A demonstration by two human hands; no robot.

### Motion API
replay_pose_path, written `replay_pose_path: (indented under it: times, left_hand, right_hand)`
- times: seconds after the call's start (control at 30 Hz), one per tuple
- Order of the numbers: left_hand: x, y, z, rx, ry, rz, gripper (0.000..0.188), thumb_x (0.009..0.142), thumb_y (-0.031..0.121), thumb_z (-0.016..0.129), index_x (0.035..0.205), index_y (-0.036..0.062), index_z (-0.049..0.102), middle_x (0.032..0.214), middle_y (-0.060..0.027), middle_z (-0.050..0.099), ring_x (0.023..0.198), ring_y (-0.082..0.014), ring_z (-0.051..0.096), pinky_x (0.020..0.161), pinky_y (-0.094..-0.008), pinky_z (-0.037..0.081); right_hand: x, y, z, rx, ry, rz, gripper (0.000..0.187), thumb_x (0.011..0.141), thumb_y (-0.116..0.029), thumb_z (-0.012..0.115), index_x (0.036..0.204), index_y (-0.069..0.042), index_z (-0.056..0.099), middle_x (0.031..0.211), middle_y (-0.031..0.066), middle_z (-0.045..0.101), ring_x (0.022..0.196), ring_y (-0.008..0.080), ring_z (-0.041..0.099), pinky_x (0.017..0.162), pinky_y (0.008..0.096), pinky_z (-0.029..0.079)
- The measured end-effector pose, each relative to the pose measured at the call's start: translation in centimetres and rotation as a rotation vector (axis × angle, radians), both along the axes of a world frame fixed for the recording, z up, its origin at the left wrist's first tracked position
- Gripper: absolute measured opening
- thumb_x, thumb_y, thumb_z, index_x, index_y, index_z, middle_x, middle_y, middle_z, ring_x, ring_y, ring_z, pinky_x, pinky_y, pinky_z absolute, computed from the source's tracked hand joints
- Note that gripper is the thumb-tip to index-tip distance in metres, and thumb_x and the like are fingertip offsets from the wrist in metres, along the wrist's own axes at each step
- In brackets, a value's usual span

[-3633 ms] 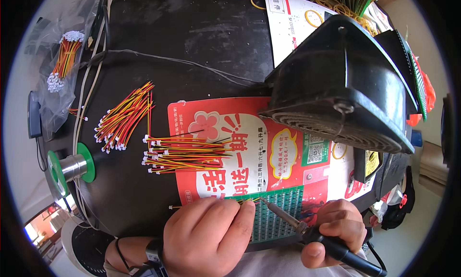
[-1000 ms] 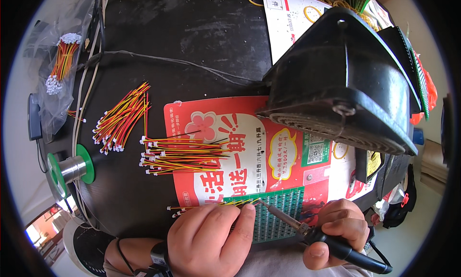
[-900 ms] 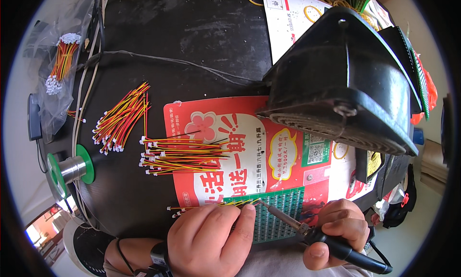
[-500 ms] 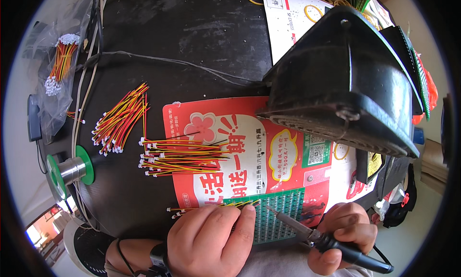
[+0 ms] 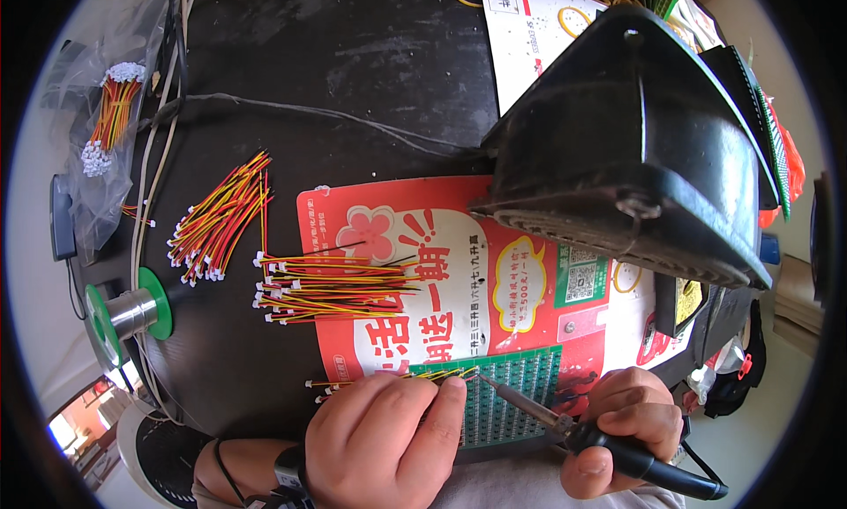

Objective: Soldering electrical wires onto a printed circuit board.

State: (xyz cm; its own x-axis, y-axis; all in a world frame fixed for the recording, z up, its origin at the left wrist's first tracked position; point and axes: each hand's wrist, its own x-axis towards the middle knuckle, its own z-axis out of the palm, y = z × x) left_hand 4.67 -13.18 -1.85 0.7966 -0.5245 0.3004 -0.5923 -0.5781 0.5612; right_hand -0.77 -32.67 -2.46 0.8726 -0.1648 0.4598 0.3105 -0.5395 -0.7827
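Observation:
Leaning over a green circuit board near the table's front edge, my left hand is closed, its fingers pressing thin yellow and dark wires onto the board's far left part. White connectors on these wires stick out left of the hand. My right hand grips a soldering iron by its black handle. The iron's tip points left and meets, or nearly meets, the wire ends beside my left fingertips. The exact contact is too small to tell. My left hand hides part of the board.
Beyond the board, wires with white connectors lie on a red printed sheet. Left of them are a red-yellow wire pile and a solder spool. A large black housing with a grille stands at right, near a yellow sponge.
The soldering iron's tip has moved slightly left and up, to the wire ends by my left fingers. My left hand has hardly moved.

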Motion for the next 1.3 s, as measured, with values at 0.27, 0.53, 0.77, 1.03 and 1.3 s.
replay_pose_path:
  times: [0.27, 0.53, 0.77, 1.03, 1.3]
  left_hand:
    - [0.1, 0.1, 0.0, 0.002, 0.005, -0.01, 0.026, 0.066, -0.009, 0.071, 0.092, -0.0058, 0.07, 0.073, -0.0092, 0.06, 0.058, -0.0217, 0.058, 0.052, -0.033, 0.05]
    - [-0.1, 0.0, -0.1, 0.007, 0.001, -0.01, 0.025, 0.068, -0.008, 0.071, 0.092, -0.006, 0.07, 0.074, -0.0088, 0.06, 0.058, -0.0214, 0.059, 0.052, -0.0328, 0.05]
    - [0.1, 0.1, -0.2, -0.039, -0.015, -0.08, 0.024, 0.069, -0.009, 0.071, 0.093, -0.0073, 0.069, 0.074, -0.0096, 0.059, 0.058, -0.0217, 0.058, 0.052, -0.0327, 0.049]
    - [1.0, 0.0, 0.9, -0.01, 0.022, -0.053, 0.015, 0.074, -0.009, 0.067, 0.089, -0.007, 0.069, 0.078, -0.0129, 0.061, 0.065, -0.026, 0.061, 0.057, -0.034, 0.051]
    - [1.4, 1.3, 0.5, -0.09, 0.013, -0.039, 0.017, 0.068, -0.007, 0.07, 0.084, -0.0019, 0.072, 0.076, -0.0099, 0.062, 0.061, -0.0243, 0.061, 0.054, -0.0344, 0.05]
  right_hand:
    - [0.2, -0.1, 0.0, -0.031, -0.005, 0.025, 0.04, 0.082, -0.034, 0.072, 0.085, -0.002, 0.048, 0.052, 0.0025, 0.045, 0.041, 0.0136, 0.046, 0.042, 0.0254, 0.04]
    - [0.2, -0.2, 0.1, -0.037, 0.016, 0.041, 0.039, 0.081, -0.033, 0.072, 0.086, -0.002, 0.049, 0.052, 0.0031, 0.047, 0.042, 0.0139, 0.047, 0.043, 0.0252, 0.041]
    - [-0.4, -0.4, 0.7, -0.027, -0.02, 0.026, 0.039, 0.084, -0.035, 0.071, 0.087, -0.003, 0.048, 0.055, 0.0026, 0.046, 0.042, 0.0132, 0.047, 0.041, 0.0247, 0.04]
    - [-0.3, -0.1, 0.2, 0.09, -0.042, -0.008, 0.041, 0.089, -0.038, 0.068, 0.089, -0.004, 0.045, 0.058, 0.0032, 0.045, 0.048, 0.0121, 0.047, 0.039, 0.0237, 0.037]
    - [-0.9, -0.6, 0.5, 0.051, -0.002, 0.003, 0.04, 0.091, -0.037, 0.064, 0.089, -0.003, 0.043, 0.058, 0.0036, 0.044, 0.048, 0.0129, 0.044, 0.043, 0.0255, 0.036]
